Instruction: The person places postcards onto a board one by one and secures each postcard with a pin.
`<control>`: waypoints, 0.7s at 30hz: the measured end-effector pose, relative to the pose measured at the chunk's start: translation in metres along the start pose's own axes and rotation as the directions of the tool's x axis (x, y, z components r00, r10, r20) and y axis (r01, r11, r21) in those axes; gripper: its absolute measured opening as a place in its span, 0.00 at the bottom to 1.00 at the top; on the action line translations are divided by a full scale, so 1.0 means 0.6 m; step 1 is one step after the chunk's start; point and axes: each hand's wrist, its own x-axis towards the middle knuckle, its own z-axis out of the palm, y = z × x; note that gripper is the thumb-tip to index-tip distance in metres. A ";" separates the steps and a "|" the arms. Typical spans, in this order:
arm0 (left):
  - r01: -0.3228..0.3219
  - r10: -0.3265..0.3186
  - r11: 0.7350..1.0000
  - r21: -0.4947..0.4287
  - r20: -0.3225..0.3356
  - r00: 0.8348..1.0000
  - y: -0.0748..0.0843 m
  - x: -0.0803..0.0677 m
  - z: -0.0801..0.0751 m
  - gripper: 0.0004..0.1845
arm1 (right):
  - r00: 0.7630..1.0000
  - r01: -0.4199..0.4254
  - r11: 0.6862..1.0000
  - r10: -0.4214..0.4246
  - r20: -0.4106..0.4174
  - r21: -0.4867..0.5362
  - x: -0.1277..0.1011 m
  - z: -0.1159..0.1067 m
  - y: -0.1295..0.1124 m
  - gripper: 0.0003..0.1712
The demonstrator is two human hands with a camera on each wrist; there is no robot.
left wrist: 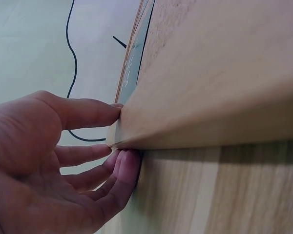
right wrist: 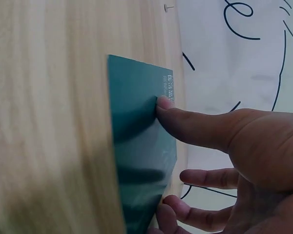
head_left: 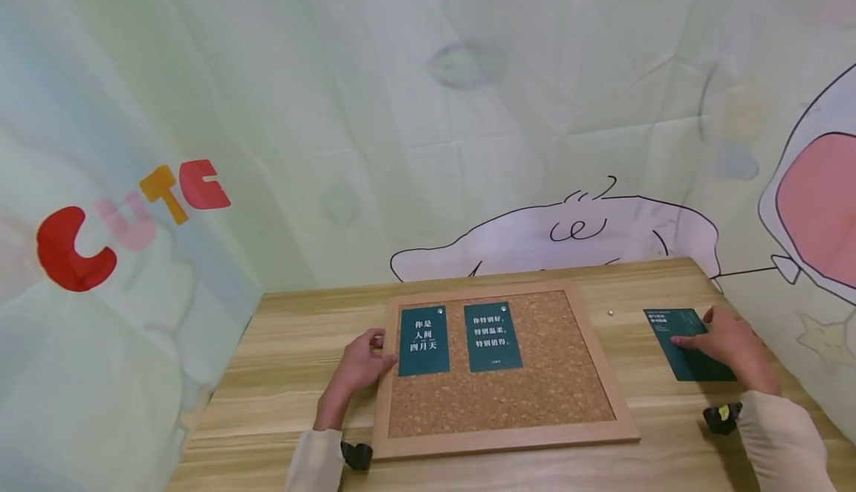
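A cork board with a wooden frame [head_left: 508, 444] lies on the table. Two dark green cards with white writing are on it, a left card [head_left: 424, 362] and a second card [head_left: 495, 354], each with a pin at its top right corner. My left hand [head_left: 361, 362] grips the frame's left side, thumb on the top edge and fingers against the side. Right of the board, my right hand [head_left: 732, 343] holds a third green card [right wrist: 136, 92] at the table, thumb on its face and the other fingers by its edge. The hand covers part of this card.
A clear push pin [head_left: 611, 313] lies on the wooden table [head_left: 301, 328] between the board and the third card. Behind the table hangs a printed cloth backdrop [head_left: 374, 143]. Dark wrist-worn devices sit at both cuffs.
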 end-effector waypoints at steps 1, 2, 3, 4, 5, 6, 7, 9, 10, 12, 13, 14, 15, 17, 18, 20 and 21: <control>-0.003 0.003 1.000 0.004 0.000 1.000 -0.001 0.000 0.000 0.31 | 1.000 -0.002 1.000 0.002 0.006 -0.001 0.000 -0.001 -0.001 0.50; -0.001 0.001 1.000 0.004 -0.002 1.000 0.000 -0.001 0.000 0.31 | 1.000 -0.006 1.000 0.006 0.010 -0.001 0.001 -0.002 -0.002 0.50; -0.001 0.001 1.000 0.006 -0.003 1.000 0.000 -0.001 -0.001 0.31 | 1.000 -0.009 1.000 0.009 0.012 -0.005 0.001 -0.003 -0.003 0.51; 0.000 0.000 1.000 0.007 -0.004 1.000 0.000 -0.001 -0.001 0.31 | 1.000 -0.014 1.000 0.014 0.012 -0.006 0.001 -0.003 -0.004 0.51; -0.003 0.003 1.000 0.013 -0.005 1.000 0.000 -0.002 -0.001 0.31 | 1.000 -0.020 1.000 0.020 0.012 -0.006 0.001 -0.003 -0.005 0.52; 0.000 0.000 1.000 0.013 -0.006 1.000 0.001 -0.002 -0.001 0.31 | 1.000 -0.028 1.000 0.028 0.011 -0.003 0.001 -0.002 -0.006 0.53; 0.000 0.000 1.000 0.014 -0.006 1.000 0.001 -0.002 -0.001 0.31 | 0.999 -0.040 0.999 0.040 0.011 0.006 0.000 -0.001 -0.007 0.54; 0.001 -0.001 1.000 0.016 -0.006 1.000 0.001 -0.002 -0.001 0.31 | 0.998 -0.063 0.998 0.063 0.005 0.018 -0.001 0.001 -0.009 0.52; 0.001 0.000 1.000 0.016 -0.006 1.000 0.002 -0.002 -0.001 0.31 | 0.997 -0.074 0.997 0.074 0.005 0.028 -0.001 0.002 -0.009 0.52; 0.004 -0.004 1.000 0.013 -0.007 1.000 0.002 -0.003 -0.001 0.30 | 0.996 -0.092 0.995 0.092 0.002 0.043 -0.002 0.003 -0.010 0.51; 0.001 -0.001 1.000 0.015 -0.008 1.000 0.002 -0.002 -0.001 0.30 | 0.995 -0.098 0.994 0.098 0.000 0.047 -0.002 0.004 -0.010 0.50; -0.002 0.002 1.000 0.018 -0.008 1.000 0.001 -0.002 -0.001 0.30 | 0.995 -0.099 0.994 0.100 -0.003 0.049 -0.003 0.004 -0.011 0.49; -0.005 0.005 1.000 0.022 -0.007 1.000 0.001 -0.002 -0.001 0.31 | 0.995 -0.097 0.994 0.098 -0.005 0.049 -0.003 0.003 -0.011 0.49; -0.003 0.003 1.000 0.024 -0.009 1.000 0.001 -0.002 0.000 0.31 | 0.996 -0.092 0.995 0.092 -0.005 0.049 -0.004 0.002 -0.010 0.50; -0.003 0.003 1.000 0.025 -0.008 1.000 0.000 -0.002 0.000 0.31 | 0.996 -0.084 0.995 0.085 -0.004 0.048 -0.004 0.001 -0.010 0.51; -0.004 0.004 1.000 0.029 -0.008 1.000 0.000 -0.002 0.001 0.31 | 0.997 -0.072 0.996 0.071 0.004 0.049 -0.006 0.000 -0.009 0.55; -0.003 0.003 1.000 0.029 -0.008 1.000 0.000 -0.003 0.001 0.31 | 0.998 -0.067 0.997 0.066 0.009 0.049 -0.006 0.000 -0.008 0.57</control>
